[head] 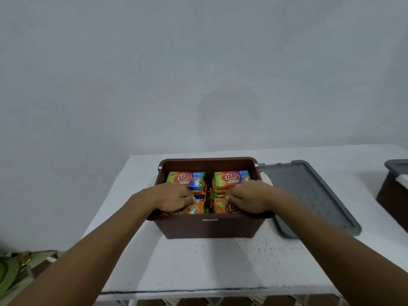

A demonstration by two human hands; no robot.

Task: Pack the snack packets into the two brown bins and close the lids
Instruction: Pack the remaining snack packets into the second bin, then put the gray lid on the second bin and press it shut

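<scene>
A brown bin (209,227) stands open on the white table, filled with colourful snack packets in two stacks. One packet (186,178) faces up at the back left, another (230,178) at the back right. My left hand (174,198) lies on the left stack, fingers curled over a packet at the front. My right hand (249,196) rests on the right stack, fingers curled on a front packet (220,205). The bin's grey lid (309,195) lies flat on the table to the right. A second brown bin (391,195) with a grey lid on it shows at the right edge.
The white table (198,266) ends at its front edge near the bottom of the view. A plain pale wall rises behind it. Green and patterned cloth (19,268) lies on the floor at the lower left.
</scene>
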